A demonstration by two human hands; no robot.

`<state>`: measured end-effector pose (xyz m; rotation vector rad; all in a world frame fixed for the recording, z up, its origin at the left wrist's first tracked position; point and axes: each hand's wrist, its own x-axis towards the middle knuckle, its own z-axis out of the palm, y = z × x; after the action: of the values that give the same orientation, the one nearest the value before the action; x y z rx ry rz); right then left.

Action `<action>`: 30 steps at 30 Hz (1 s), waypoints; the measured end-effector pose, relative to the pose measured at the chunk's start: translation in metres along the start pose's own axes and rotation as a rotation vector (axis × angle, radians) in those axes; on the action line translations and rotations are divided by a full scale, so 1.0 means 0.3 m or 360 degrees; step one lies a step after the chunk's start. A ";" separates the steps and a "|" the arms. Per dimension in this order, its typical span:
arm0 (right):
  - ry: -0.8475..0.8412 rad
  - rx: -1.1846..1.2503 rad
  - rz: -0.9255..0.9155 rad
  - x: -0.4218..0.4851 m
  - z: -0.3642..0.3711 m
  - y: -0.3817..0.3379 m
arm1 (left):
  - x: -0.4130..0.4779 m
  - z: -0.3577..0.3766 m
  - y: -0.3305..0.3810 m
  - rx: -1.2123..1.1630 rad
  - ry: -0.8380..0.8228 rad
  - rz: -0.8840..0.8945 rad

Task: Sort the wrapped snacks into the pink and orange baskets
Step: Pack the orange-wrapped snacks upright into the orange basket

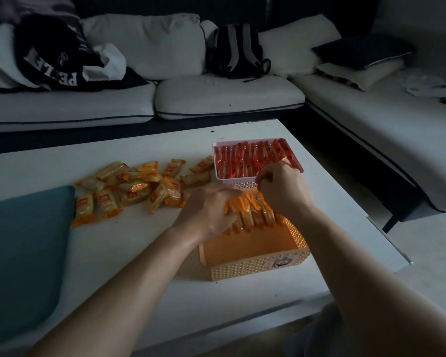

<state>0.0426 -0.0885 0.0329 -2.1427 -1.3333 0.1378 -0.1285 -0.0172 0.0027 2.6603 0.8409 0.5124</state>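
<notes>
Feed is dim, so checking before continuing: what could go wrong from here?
1. The row of orange snacks stands on edge, and the orange basket is bare on its near side; when the left hand and right hand lift, it may topple.
2. The loose pile is large and might not all fit.

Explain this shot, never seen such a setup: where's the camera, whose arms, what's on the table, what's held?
No machine here: a person works bare-handed, and the single picture comes from a camera on their head, looking down. On the white table stand a pink basket full of red-wrapped snacks and, nearer, a partly filled orange basket. The left hand holds the row of orange-wrapped snacks standing in it; the right hand is curled at the row's far end, and whether it holds anything is hidden. A loose pile of the same packs lies to the left.
</notes>
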 end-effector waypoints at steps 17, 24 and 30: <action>-0.0934 -0.0320 0.0110 0.141 0.623 -0.543 | -0.323 -0.228 -0.734 0.0279 -0.0104 -0.1246; -0.0932 -0.0384 0.0192 0.178 0.731 -0.553 | -0.300 -0.217 -0.744 0.0318 -0.0500 -0.1210; -0.0931 -0.0426 -0.0017 0.239 0.661 -0.563 | -0.296 -0.251 -0.738 0.0135 -0.0288 -0.1386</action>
<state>-0.1314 0.1112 -0.0210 -2.4225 -1.7665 0.6572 -0.3362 0.1162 -0.0373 2.0534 1.8130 0.0110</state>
